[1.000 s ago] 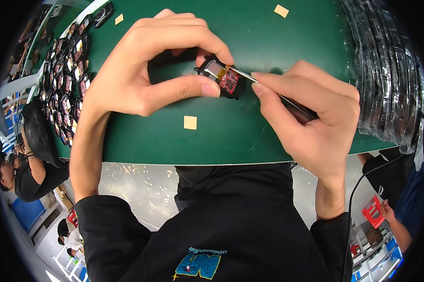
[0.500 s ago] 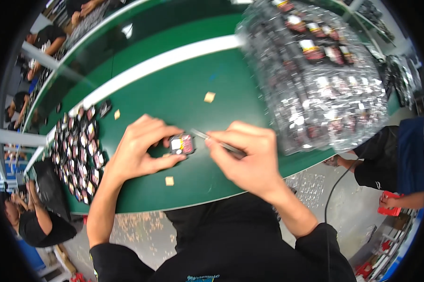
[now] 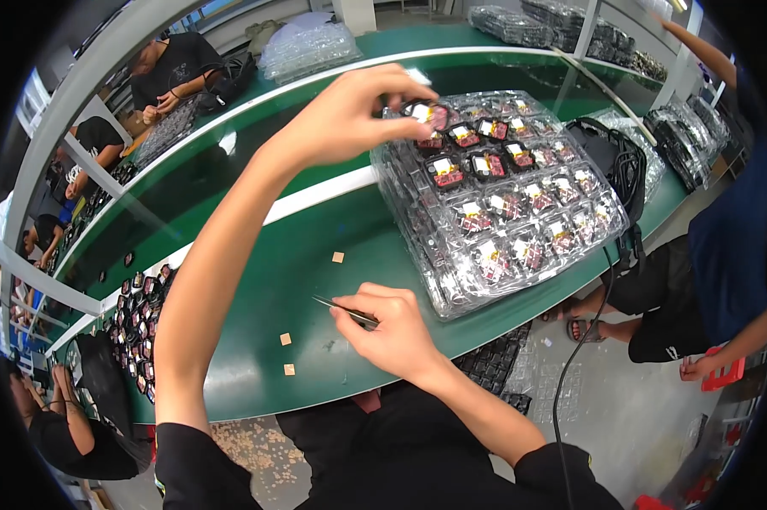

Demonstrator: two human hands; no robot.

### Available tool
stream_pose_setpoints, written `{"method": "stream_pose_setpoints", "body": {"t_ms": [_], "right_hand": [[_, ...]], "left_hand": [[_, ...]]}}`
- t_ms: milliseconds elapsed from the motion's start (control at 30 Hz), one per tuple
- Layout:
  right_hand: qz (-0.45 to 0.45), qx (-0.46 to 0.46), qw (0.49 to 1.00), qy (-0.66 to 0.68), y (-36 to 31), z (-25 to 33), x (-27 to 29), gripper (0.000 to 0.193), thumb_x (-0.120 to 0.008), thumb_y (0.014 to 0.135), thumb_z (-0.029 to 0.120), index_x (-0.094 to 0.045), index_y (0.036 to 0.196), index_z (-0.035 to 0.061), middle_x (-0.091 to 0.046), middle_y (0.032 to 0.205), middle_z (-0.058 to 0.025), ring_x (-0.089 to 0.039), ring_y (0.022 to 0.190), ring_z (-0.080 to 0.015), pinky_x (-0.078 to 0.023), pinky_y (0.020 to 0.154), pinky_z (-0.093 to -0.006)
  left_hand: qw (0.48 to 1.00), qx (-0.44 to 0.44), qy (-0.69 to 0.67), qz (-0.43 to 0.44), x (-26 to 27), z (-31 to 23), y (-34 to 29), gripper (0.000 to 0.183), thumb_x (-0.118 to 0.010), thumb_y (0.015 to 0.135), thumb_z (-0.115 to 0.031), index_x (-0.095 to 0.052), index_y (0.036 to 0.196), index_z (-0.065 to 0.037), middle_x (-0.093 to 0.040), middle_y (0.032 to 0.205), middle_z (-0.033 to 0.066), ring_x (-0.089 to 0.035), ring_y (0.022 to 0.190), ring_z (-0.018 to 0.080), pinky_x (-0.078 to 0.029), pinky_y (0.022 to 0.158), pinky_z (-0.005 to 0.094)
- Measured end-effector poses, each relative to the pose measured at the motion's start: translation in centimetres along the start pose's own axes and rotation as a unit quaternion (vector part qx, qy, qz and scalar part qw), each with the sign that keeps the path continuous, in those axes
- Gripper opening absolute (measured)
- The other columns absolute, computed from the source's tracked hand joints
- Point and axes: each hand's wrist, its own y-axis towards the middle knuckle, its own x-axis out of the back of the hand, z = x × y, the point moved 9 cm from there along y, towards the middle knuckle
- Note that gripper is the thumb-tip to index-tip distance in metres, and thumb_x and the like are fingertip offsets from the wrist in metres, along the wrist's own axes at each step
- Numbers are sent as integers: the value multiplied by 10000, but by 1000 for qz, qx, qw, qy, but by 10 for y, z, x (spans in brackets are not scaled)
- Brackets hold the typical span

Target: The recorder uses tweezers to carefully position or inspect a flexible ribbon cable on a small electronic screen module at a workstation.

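Note:
My left hand [image 3: 349, 119] reaches over the far left corner of a stack of clear plastic blister trays [image 3: 438, 280]. Between its thumb and fingers is a small black square device [image 3: 428, 114] with a white, yellow and pink face. Rows of similar devices [image 3: 489, 165] sit in the top tray's pockets; some look covered by clear plastic. Over the green table [image 3: 366, 229], my right hand [image 3: 389, 330] is closed around thin tweezers [image 3: 354, 314], whose tips point left and touch nothing.
A heap of similar devices [image 3: 137, 323] lies at the table's left end. Small tan squares [image 3: 338, 257] dot the tabletop. Behind runs a green conveyor [image 3: 302, 100] with a white edge. A black cable [image 3: 562, 399] hangs at right. Other people work at left; one person stands at right.
My left hand has carried the device from the table up and right to the tray stack. My right hand, still gripping the tweezers, no longer works beside it. The view has shifted.

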Motion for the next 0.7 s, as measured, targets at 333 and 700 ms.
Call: {"method": "stream_pose_setpoints", "body": {"t_ms": [333, 700], "right_hand": [[9, -22, 1000, 2, 1, 2, -3, 166, -800, 945, 80, -840, 1064, -28, -725, 798, -139, -685, 627, -268, -522, 591, -389], [39, -6, 999, -37, 1, 15, -6, 138, -827, 920, 6, -840, 1044, -54, -708, 751, -102, -648, 594, -162, -480, 553, -316]], "left_hand": [[997, 78, -20, 14, -11, 62, 16, 398, -681, 1052, -139, -728, 1442, -76, -747, 1457, 110, -680, 1369, 260, -515, 1165, 444], [875, 391, 285, 20, 108, 225, -316, 300, -683, 1040, -225, -768, 1305, -114, -751, 1332, 162, -661, 1321, 394, -515, 1150, 501]]}}
